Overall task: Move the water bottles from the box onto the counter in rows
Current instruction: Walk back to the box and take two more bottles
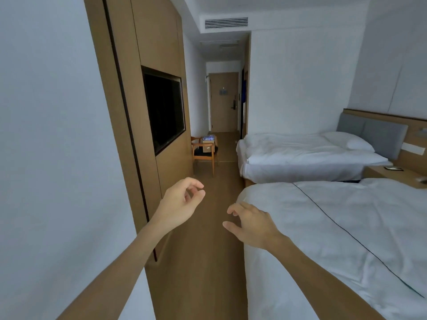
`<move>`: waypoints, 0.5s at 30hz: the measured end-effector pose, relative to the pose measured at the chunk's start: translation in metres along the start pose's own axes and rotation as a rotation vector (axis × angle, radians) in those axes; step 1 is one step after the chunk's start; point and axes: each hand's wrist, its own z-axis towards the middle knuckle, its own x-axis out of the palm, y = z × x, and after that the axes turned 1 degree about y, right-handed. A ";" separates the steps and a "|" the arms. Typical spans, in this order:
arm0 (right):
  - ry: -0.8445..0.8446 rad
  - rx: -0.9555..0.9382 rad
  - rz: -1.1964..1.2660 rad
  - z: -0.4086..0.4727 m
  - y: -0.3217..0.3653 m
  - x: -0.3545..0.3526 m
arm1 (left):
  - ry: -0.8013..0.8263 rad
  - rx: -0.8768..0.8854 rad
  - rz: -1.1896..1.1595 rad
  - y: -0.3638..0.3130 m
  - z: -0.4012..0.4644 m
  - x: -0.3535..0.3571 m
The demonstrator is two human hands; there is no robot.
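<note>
Head view: hotel-type room w/ two beds on the right. Nearer bed (335,227) runs alongside the right arm. Wood wall panel w/ dark TV (165,109) on the left, corridor to a door (223,101) at the far end.

The box (208,144) sits on a wooden chair (204,155) far down the aisle, just past the TV panel. Something pale and shiny shows at its open top, probably the water bottles (209,137), but too small to count or be sure. No counter can be made out from here.

Left hand (182,204) is raised mid-air, fingers loosely curled, thumb and forefinger near each other, nothing in them. Right hand (249,224) is lower, just at the corner of the nearer bed, fingers relaxed and spread a bit, also holding nothing. Both hands are well apart from the box; whole aisle lies between.

Handling, as a guess: full bottles should be fairly heavy for their size, w/ thin plastic walls that give if squeezed, and maybe slick if wrapped in film. Best hold is prob. round the middle of the body or at the stiffer neck under the cap, one per hand. If shrink-wrapped as a pack, wrap needs opening first. Box itself looks like cardboard, so pull bottles straight up to avoid tipping it off the chair.
</note>
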 end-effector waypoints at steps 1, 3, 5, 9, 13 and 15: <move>0.006 -0.009 0.000 0.020 -0.011 0.003 | -0.006 -0.006 0.005 0.006 0.017 0.005; 0.011 -0.026 0.006 0.058 -0.031 0.008 | -0.013 -0.022 0.002 0.017 0.050 0.013; 0.021 -0.043 0.015 0.093 -0.048 0.016 | -0.007 -0.035 0.007 0.031 0.080 0.020; 0.053 -0.076 0.033 0.156 -0.078 0.041 | -0.011 -0.079 0.031 0.066 0.138 0.032; 0.063 -0.079 0.030 0.225 -0.109 0.070 | -0.005 -0.104 0.032 0.111 0.198 0.051; 0.061 -0.074 0.015 0.261 -0.124 0.086 | 0.006 -0.117 0.037 0.138 0.231 0.061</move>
